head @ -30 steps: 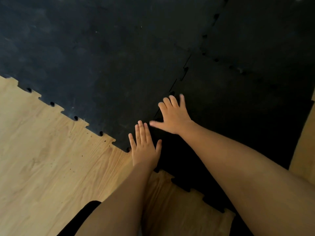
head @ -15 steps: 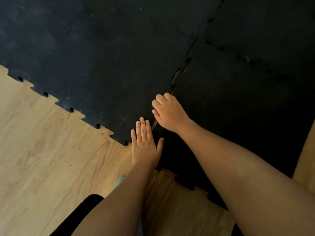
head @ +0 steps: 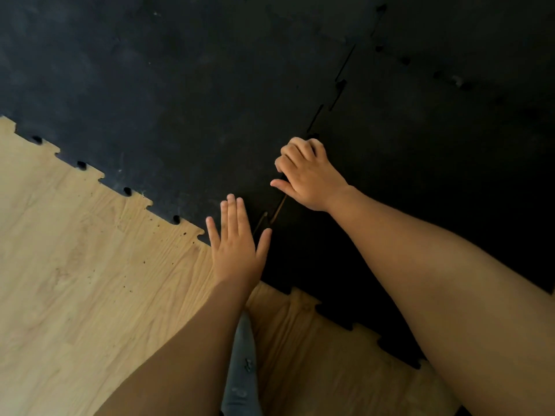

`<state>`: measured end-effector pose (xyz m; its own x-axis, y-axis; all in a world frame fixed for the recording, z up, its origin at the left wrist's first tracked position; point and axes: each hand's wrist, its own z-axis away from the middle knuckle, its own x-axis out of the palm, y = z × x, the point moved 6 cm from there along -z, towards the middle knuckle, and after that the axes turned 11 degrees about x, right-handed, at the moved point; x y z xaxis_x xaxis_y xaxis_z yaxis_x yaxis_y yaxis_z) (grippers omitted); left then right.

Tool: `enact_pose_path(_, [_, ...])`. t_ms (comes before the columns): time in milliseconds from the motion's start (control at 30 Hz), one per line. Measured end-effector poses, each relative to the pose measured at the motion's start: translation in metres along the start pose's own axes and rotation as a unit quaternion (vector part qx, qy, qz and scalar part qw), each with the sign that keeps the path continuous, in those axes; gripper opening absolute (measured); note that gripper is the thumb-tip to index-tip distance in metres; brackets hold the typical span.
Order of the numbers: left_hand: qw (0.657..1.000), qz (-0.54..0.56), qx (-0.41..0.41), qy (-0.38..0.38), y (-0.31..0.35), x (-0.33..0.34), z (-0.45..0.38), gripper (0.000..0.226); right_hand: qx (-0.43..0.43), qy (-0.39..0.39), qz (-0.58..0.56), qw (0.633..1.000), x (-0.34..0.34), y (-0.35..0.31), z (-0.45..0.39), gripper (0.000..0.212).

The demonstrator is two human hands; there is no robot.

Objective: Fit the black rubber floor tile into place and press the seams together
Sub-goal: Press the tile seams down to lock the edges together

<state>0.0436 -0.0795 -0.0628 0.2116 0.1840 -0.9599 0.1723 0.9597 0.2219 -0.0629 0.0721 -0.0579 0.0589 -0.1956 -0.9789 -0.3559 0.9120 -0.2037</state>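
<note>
Leftmost lies the bare wood-grain floor (head: 75, 280), not yet covered, and over it runs the toothed outer edge of the laid rubber tile (head: 168, 94), its interlock tabs and small round holes left free, presumably for a further tile to lock in.

Next, the left hand (head: 235, 250) lies open and flat, fingers together and pointing away from the person, the palm over the wood and the fingertips (head: 232, 202) reaching onto the corner of the laid tile. It grips nothing; held so, it probably pins that corner so the laid tile cannot slide while its neighbour is worked against it.

Just beside it to the right runs the seam (head: 277, 210), and here it stands open: a thin line of wood shows through between the teeth. Farther up, the same seam (head: 338, 91) shows narrow dark slits, so it is not fully closed there either.

Then comes the right hand (head: 306, 172), curled with the fingers bent under and the thumb stretched out toward the seam. It sits on the seam edge of the black rubber floor tile (head: 420, 175) being fitted, which lies on the floor to the right, already roughly in its place. Whether the fingers hook that edge or only bear down on it with the knuckles cannot be told.

Below, between the forearms, a grey sock (head: 241, 379) shows on the wood.
</note>
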Motion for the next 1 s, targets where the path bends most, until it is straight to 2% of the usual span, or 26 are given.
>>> enact_pose_path(133, [0.999,-0.007,0.018,-0.039,0.008,0.006,0.006,0.079,0.014,0.004,0.007,1.000,-0.003,0.000,-0.001,0.043])
enact_pose_path(267, [0.999,0.022,-0.040,-0.013,0.023,0.012,0.019,0.077,0.047,0.037,0.011,0.998,-0.009,-0.005,0.004,0.041])
enact_pose_path(367, [0.997,0.049,-0.065,-0.001,0.030,0.018,0.025,0.079,0.064,0.030,0.006,0.997,-0.005,-0.005,0.012,0.046])
enact_pose_path(533, [0.999,0.020,-0.015,0.025,0.039,0.013,0.011,0.072,0.051,0.012,0.004,0.999,0.001,-0.007,0.017,0.055])
enact_pose_path(667, [0.998,0.034,-0.029,0.048,0.035,0.006,-0.020,0.069,0.085,0.025,0.003,0.996,-0.008,-0.020,-0.015,0.050])
enact_pose_path(800, [0.998,0.030,-0.015,0.044,0.031,0.009,-0.045,0.066,0.101,-0.022,0.019,0.994,0.007,-0.023,-0.034,0.052])
enact_pose_path(1000, [1.000,-0.007,-0.023,0.012,0.031,0.016,-0.053,0.065,0.104,-0.052,0.022,0.993,0.021,-0.017,-0.044,0.061])
